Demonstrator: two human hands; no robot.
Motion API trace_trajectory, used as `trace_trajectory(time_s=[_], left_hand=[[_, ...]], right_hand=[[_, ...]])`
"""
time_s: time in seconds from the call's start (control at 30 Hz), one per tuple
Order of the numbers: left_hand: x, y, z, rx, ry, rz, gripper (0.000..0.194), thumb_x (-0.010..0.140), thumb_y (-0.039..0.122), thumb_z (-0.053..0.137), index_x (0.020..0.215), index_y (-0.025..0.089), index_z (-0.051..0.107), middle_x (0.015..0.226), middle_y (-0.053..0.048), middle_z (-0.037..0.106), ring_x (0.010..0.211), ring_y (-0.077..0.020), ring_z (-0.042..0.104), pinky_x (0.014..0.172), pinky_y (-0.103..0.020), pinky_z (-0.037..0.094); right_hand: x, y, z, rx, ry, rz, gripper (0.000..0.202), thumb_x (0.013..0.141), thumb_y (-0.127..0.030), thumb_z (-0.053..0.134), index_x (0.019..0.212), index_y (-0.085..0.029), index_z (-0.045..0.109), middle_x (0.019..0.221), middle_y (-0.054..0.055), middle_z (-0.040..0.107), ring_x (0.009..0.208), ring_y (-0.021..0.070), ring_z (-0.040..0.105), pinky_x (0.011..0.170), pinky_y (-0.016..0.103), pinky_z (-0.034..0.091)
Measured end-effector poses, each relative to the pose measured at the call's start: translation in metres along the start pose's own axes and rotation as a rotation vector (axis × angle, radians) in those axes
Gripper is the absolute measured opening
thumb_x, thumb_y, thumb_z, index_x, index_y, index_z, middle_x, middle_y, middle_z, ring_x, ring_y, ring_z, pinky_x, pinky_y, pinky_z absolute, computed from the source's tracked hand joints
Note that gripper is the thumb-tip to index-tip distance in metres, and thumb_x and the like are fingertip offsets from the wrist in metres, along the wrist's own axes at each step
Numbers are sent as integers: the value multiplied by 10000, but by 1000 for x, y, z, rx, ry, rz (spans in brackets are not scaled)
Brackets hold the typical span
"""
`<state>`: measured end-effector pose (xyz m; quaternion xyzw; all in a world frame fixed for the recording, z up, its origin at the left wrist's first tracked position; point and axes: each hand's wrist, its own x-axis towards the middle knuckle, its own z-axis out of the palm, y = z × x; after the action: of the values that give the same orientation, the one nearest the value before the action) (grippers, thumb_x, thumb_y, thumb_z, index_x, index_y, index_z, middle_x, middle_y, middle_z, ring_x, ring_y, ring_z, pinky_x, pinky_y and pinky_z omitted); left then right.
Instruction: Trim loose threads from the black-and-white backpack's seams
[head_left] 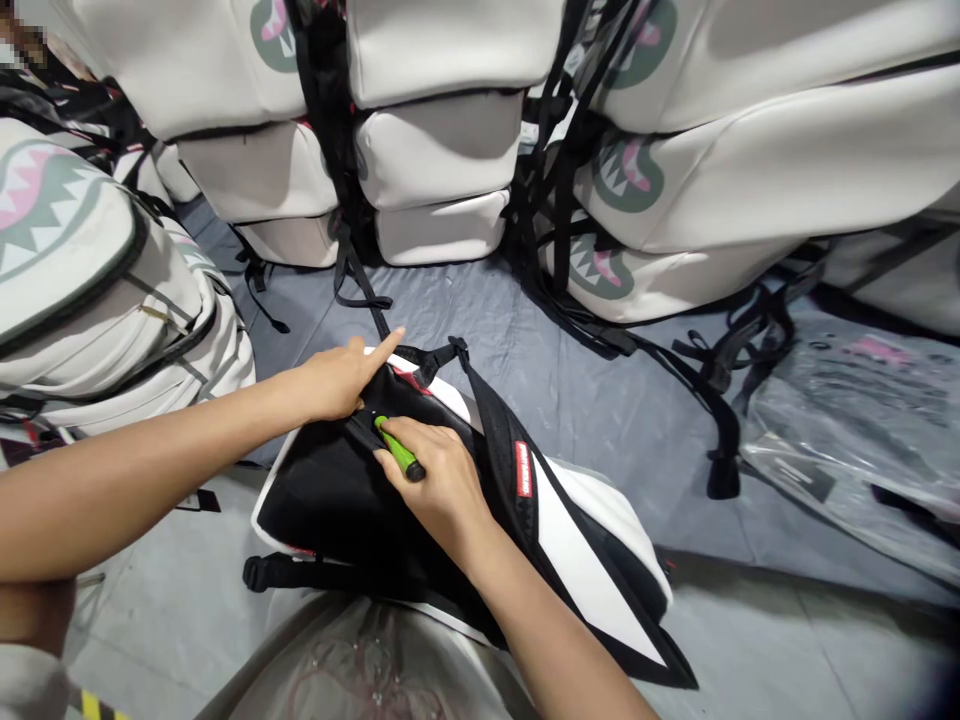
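Note:
A black and white backpack [322,500] lies across the near edge of the grey-covered surface, its black side up and a strap with a red label [523,470] on its right part. My right hand [435,475] is closed around a green tool [399,448] with a black end, its tip at a black strap piece on the bag. Just beyond the tip, my left hand [341,380] pinches at the bag's upper left edge with the index finger stretched out. What its other fingers hold is hidden.
Stacked white bags [442,150] with black straps stand along the back. More bags with a shark-mouth print [67,260] sit at the left. Clear plastic packaging [847,430] lies at the right. A translucent bag [367,670] is at the bottom, above the grey floor [772,640].

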<state>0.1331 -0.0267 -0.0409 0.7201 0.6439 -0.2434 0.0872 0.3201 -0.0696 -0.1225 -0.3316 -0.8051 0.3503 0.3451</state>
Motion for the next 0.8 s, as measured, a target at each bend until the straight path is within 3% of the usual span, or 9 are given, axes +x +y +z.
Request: trace_trajectory(time_s=[0.07,0.23,0.37,0.5,0.8], left_hand=[[-2,0,-5,24,-28,48,1096,837,220,648,1559,294,-174,1321,-180,517,1004,-284,685,759,-308,507],[0,-9,-4,3,7,125,1074,837,212,631,1561,303,-157,1237,-117,541,955,-231,675,752,-276,487],[5,-12,0,-40,12,125,1055,832,196,623,1567,292,-128,1241,-113,532,970,-225,663,798,-285,488],[11,-14,3,-95,10,145,1022,833,187,613,1575,280,-83,1255,-117,521,1002,-231,655,821,-288,488],[26,-22,13,-89,-6,166,1013,844,209,607,1569,287,-96,1258,-117,518,944,-210,653,780,-278,483]], right_hand=[[0,-1,0,7,12,6,288,855,-157,736,1135,-221,710,1134,49,755,1018,230,710,874,355,491],[4,-7,0,28,-31,53,317,828,-168,764,1124,-274,726,1069,12,776,896,209,734,836,350,487],[12,-6,2,-3,-76,97,325,823,-232,781,1142,-251,725,1038,32,782,900,238,736,821,364,484],[20,-1,10,19,-62,69,323,849,-120,690,1135,-267,720,1099,8,768,934,215,740,813,343,485],[26,6,15,-19,-30,44,314,855,-103,637,1130,-241,701,1100,19,768,895,211,744,775,334,479]])
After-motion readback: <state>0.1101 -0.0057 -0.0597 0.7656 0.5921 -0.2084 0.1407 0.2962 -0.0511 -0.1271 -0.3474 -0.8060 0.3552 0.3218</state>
